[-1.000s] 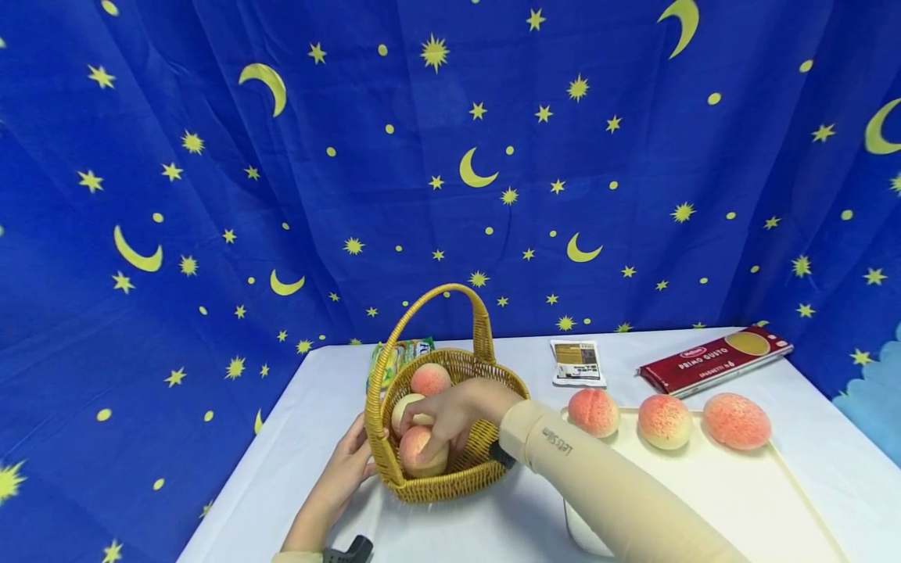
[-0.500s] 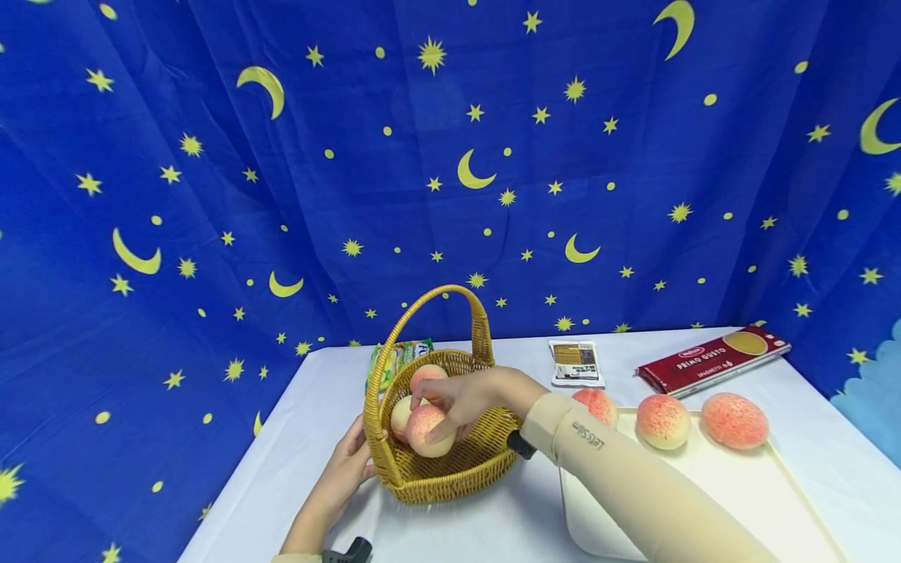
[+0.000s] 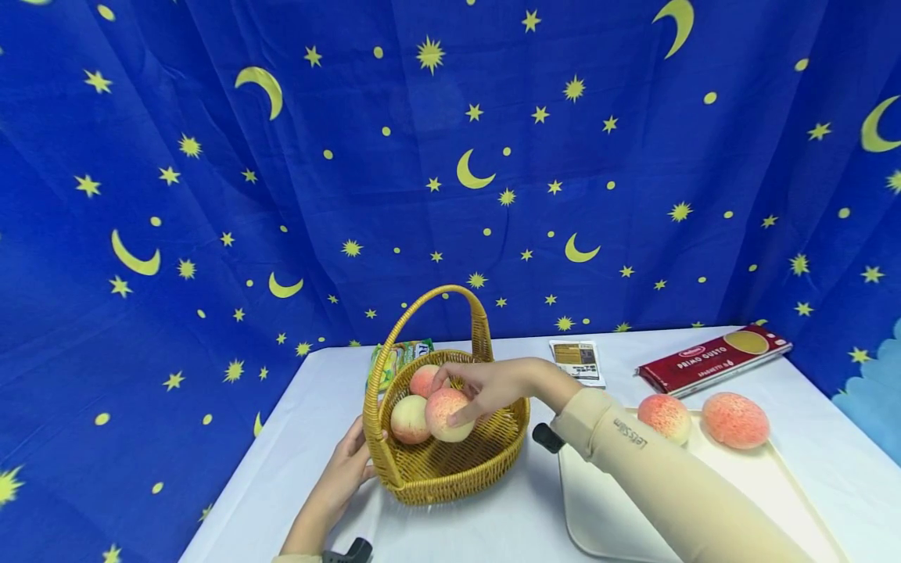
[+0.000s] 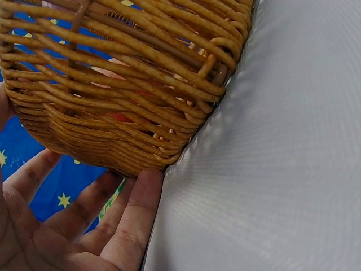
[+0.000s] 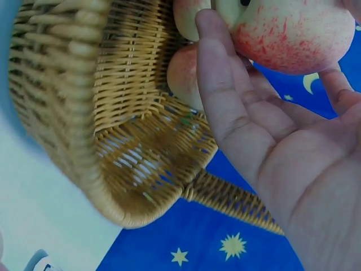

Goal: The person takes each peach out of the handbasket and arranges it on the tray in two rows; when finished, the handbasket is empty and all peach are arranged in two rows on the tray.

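- Pinching a pink-and-cream peach between thumb and fingertips, that's the right hand. Its fingers are only as far apart as the fruit is wide, with the thumb on one side and the fingertips on the other.
- Left hand is a different story: fingers loosely spread, tips up against the outside of the wicker basket, low down by the desk. It's touching the basket, not wrapped round it. You see that best in the left wrist view.
- So the two hands are well apart, one over the basket and one outside its left wall.
- The held peach is right under the right hand, over the basket's opening and below the arch of the handle.
- Two more are inside the basket: a paler peach just left of the held one, and a rear peach further back. Can't tell if the held one touches either.
- Over to the right, a cream tray sits partly under the right sleeve, with a speckled peach and a redder peach near its far edge.
- Behind those, a red spaghetti pack lies on the desk, and a small pouch is left of it.
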The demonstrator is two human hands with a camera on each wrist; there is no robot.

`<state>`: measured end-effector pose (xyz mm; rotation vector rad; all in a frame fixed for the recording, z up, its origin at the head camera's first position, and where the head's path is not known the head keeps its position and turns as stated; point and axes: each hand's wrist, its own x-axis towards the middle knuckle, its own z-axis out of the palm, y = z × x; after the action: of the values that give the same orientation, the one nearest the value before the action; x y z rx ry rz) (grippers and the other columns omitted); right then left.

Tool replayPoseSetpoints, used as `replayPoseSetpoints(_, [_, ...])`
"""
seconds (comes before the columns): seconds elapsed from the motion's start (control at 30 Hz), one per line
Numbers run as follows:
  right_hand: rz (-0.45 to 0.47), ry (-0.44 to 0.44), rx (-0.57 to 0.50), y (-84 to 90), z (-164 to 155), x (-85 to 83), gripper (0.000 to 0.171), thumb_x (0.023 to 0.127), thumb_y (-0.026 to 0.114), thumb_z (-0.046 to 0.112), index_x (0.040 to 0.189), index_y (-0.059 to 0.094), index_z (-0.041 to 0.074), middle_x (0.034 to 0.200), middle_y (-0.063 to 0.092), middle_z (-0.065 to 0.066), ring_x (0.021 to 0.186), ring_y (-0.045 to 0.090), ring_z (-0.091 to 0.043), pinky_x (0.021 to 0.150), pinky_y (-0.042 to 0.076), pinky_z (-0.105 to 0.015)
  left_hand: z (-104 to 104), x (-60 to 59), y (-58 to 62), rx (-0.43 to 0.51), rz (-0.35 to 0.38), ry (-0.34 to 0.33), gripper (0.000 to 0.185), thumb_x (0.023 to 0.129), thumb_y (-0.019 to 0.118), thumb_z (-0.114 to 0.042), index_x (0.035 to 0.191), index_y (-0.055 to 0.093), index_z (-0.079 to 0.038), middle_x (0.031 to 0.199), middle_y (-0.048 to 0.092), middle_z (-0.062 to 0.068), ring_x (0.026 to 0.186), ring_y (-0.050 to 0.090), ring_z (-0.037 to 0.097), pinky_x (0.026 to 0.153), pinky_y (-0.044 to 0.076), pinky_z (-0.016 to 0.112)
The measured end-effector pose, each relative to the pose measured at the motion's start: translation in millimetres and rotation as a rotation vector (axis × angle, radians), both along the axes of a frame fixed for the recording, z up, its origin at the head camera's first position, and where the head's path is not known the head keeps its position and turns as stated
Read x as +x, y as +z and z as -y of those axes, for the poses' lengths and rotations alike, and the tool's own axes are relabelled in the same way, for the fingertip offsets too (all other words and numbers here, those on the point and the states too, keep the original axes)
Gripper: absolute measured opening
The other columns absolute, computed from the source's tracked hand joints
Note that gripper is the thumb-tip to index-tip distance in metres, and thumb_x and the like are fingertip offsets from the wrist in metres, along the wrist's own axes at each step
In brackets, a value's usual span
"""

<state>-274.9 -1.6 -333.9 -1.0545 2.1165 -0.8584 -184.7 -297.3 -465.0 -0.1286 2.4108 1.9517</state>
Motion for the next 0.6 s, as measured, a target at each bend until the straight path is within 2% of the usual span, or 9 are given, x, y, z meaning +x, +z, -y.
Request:
replayPoseSetpoints(0.07, [-0.023,0.005,-0.022,0.1,-4.9,-0.8,0.045,0.1,0.077,0.032,0.136,0.05,0.03,0.118,0.056,-0.006,0.094,0.056,-0.016,0.088,0.056,-0.035,-0.2,0.3,0.2,0.0,-0.002,-0.001,0.068,0.108,0.062,-0.043,0.168,0.036,-0.022,0.175,0.031,0.023,0.152,0.047,0.046,0.105,0.061,0.05])
replayPoseSetpoints(0.2, [-0.042,-0.002,-0.059,-0.7,-15.4,-1.9,0.048,0.1,0.077,0.033,0.139,0.049,0.03,0.134,0.055,-0.002,0.106,0.056,-0.017,0.094,0.051,-0.035,-0.4,0.3,0.5,-0.001,-0.003,0.0,0.069,0.108,0.062,-0.044,0.168,0.035,-0.022,0.175,0.031,0.023,0.153,0.046,0.047,0.106,0.061,0.051])
replayPoseSetpoints(0.4, [-0.081,-0.021,-0.086,-2.6,-35.9,-1.4,0.052,0.101,0.075,0.035,0.145,0.047,0.029,0.129,0.061,-0.001,0.11,0.06,-0.019,0.1,0.05,-0.04,-0.5,0.8,1.0,-0.001,0.006,0.002,0.069,0.108,0.062,-0.044,0.168,0.035,-0.022,0.176,0.029,0.022,0.155,0.043,0.048,0.107,0.06,0.052])
replayPoseSetpoints(0.6, [-0.038,-0.082,-0.114,-3.1,-59.4,3.4,0.053,0.102,0.075,0.033,0.146,0.045,0.03,0.13,0.065,-0.006,0.112,0.069,-0.023,0.101,0.055,-0.042,-0.9,0.4,1.5,-0.011,0.003,0.007,0.07,0.108,0.062,-0.042,0.168,0.034,-0.021,0.175,0.029,0.023,0.154,0.043,0.048,0.107,0.06,0.052])
